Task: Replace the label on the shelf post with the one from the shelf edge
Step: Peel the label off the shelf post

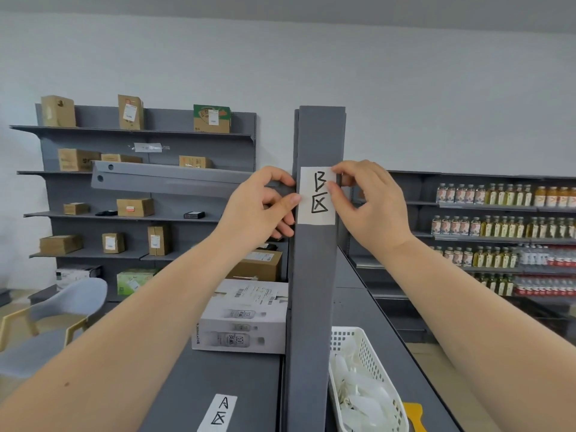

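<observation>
— Label?

— White "B" label (317,196) lay flat on the grey shelf post (314,275), between my fingertips. My left hand (265,207) pinched its left edge, my right hand (367,201) its right.

— Anything hidden?

— My left fingers curled behind the post. The "A" label (218,413) lay below my wrists, cut off by the frame.

A plain white wall (405,88) runs behind everything, well above and beyond the hands. Left of the hands stand grey shelves (140,169) with cardboard boxes (134,207), and below them a grey chair (56,325) on pale wooden legs sits on a light floor (18,307). Right of the hands, more shelves (486,207) carry rows of bottles (505,194).
</observation>
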